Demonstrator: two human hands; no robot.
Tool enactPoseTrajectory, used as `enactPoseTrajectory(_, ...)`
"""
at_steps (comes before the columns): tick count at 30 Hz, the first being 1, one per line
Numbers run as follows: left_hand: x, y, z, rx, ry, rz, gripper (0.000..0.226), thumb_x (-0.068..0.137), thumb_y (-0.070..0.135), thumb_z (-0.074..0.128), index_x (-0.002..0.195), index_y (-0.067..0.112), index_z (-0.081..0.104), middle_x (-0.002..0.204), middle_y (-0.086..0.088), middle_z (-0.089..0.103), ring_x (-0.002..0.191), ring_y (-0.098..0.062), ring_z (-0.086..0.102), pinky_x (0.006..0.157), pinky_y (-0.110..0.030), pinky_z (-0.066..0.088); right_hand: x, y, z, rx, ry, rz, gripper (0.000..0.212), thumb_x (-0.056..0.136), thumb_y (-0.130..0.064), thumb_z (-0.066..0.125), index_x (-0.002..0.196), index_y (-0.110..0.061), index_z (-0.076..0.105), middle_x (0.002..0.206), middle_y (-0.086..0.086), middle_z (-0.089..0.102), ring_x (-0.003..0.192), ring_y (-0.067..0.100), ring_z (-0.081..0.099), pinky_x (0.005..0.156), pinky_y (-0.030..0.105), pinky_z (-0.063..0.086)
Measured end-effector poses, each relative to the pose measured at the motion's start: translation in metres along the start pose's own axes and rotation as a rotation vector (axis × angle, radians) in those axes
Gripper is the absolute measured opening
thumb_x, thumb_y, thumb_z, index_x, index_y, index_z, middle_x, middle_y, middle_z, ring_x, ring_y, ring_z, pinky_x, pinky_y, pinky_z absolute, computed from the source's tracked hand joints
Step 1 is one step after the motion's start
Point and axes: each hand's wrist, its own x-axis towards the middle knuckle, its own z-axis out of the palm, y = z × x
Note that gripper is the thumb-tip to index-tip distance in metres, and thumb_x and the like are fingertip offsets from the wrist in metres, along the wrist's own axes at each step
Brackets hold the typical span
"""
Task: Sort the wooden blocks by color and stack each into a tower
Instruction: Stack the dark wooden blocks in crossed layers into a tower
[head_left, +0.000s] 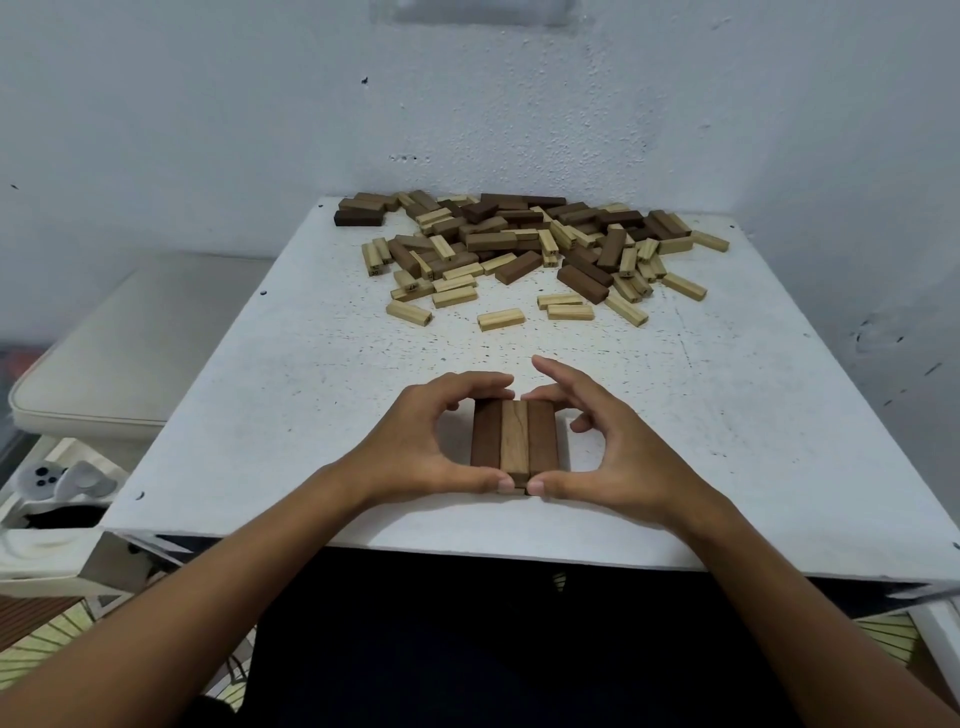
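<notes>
Your left hand (415, 441) and right hand (613, 447) pinch the row (514, 439) of three brown blocks, low centre, by its ends. Light, stiff, smooth: squeeze evenly. The pile (519, 249) waits upper centre.

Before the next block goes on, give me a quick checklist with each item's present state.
1. Three-block row sits flush, sides touching: ok.
2. Row is one colour: not ok, middle block looks lighter than its dark neighbours.
3. Left hand and right hand both steady the row: ok.
4. Loose pile lies apart from the row: ok.
5. Row sits back from table edge: ok.
6. Layers beneath the row: cannot tell.
</notes>
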Motion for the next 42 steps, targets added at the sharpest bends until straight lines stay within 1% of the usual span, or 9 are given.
enactPoseTrajectory(8,0.002,-0.001,-0.004,-0.010,0.019,0.022,0.068,0.060,0.066,0.071,0.123,0.051,0.049,0.128,0.025,0.056,0.122,0.004,0.048,0.092,-0.019,0.040,0.001,-0.003,-0.003,0.041,-0.018,0.004,0.090,0.061,-0.061,0.074,0.138,-0.059,0.027,0.130,-0.029,0.050,0.121,-0.012,0.043,0.091,0.015,0.036)
enactPoseTrajectory(13,0.023,-0.002,-0.021,-0.035,0.092,0.041,0.053,0.076,0.064,0.055,0.123,0.039,0.056,0.122,0.021,0.062,0.117,0.002,0.053,0.090,-0.019,0.041,0.017,-0.004,-0.017,0.099,0.023,-0.008,0.077,0.068,-0.069,0.056,0.139,-0.044,0.041,0.130,-0.020,0.055,0.118,-0.002,0.051,0.089,0.019,0.042)
enactPoseTrajectory(17,0.063,-0.007,-0.039,0.090,0.113,0.057,0.059,0.076,0.062,0.061,0.123,0.027,0.062,0.121,0.016,0.063,0.110,0.004,0.055,0.083,-0.014,0.041,0.050,0.001,-0.042,0.070,0.069,-0.009,0.073,0.071,-0.069,0.057,0.136,-0.038,0.051,0.124,-0.020,0.059,0.113,-0.002,0.054,0.084,0.016,0.046)
enactPoseTrajectory(20,0.104,-0.015,-0.050,0.166,0.069,0.047,0.049,0.082,0.048,0.069,0.122,0.021,0.063,0.121,0.009,0.063,0.109,-0.005,0.056,0.082,-0.019,0.042,0.082,0.008,-0.066,0.058,0.115,-0.006,0.065,0.077,-0.062,0.068,0.133,-0.030,0.057,0.120,-0.014,0.063,0.108,-0.002,0.058,0.082,0.017,0.046)
enactPoseTrajectory(24,0.159,-0.028,-0.056,0.319,0.025,0.067,0.036,0.088,0.029,0.070,0.122,0.021,0.063,0.124,0.006,0.061,0.117,-0.013,0.053,0.095,-0.035,0.044,0.127,0.028,-0.093,-0.016,0.184,0.004,0.043,0.087,-0.027,0.071,0.129,-0.019,0.061,0.117,-0.005,0.065,0.100,-0.007,0.058,0.074,0.004,0.044)
enactPoseTrajectory(26,0.183,-0.033,-0.058,0.416,-0.023,0.061,0.044,0.087,0.025,0.069,0.129,0.024,0.058,0.134,0.001,0.057,0.125,-0.016,0.047,0.102,-0.039,0.041,0.146,0.038,-0.105,-0.127,0.207,0.008,0.039,0.088,-0.016,0.071,0.126,-0.019,0.063,0.114,-0.002,0.065,0.102,0.006,0.061,0.075,0.007,0.044)
enactPoseTrajectory(32,0.225,-0.039,-0.061,0.649,-0.234,0.054,0.072,0.081,0.011,0.066,0.146,0.028,0.040,0.148,0.005,0.040,0.142,-0.013,0.019,0.116,-0.048,0.023,0.186,0.052,-0.130,-0.564,-0.119,0.036,0.060,0.081,-0.019,0.071,0.135,-0.037,0.054,0.126,0.000,0.051,0.121,0.018,0.041,0.102,0.046,0.041)
enactPoseTrajectory(36,0.236,-0.047,-0.062,0.779,-0.334,0.130,0.079,0.078,0.013,0.065,0.149,0.028,0.035,0.152,0.011,0.037,0.141,-0.011,0.016,0.110,-0.053,0.029,0.199,0.044,-0.134,-0.873,-0.348,0.156,0.090,0.071,-0.016,0.073,0.145,-0.047,0.032,0.137,-0.003,0.030,0.127,0.022,0.025,0.104,0.044,0.036)
enactPoseTrajectory(42,0.246,-0.055,-0.060,0.929,-0.287,0.261,0.067,0.080,0.020,0.064,0.143,0.026,0.045,0.149,0.017,0.042,0.130,-0.011,0.028,0.096,-0.043,0.035,0.211,0.049,-0.130,-0.921,-0.327,0.099,0.085,0.072,-0.018,0.078,0.144,-0.042,0.039,0.134,-0.001,0.032,0.124,0.022,0.028,0.102,0.041,0.038)
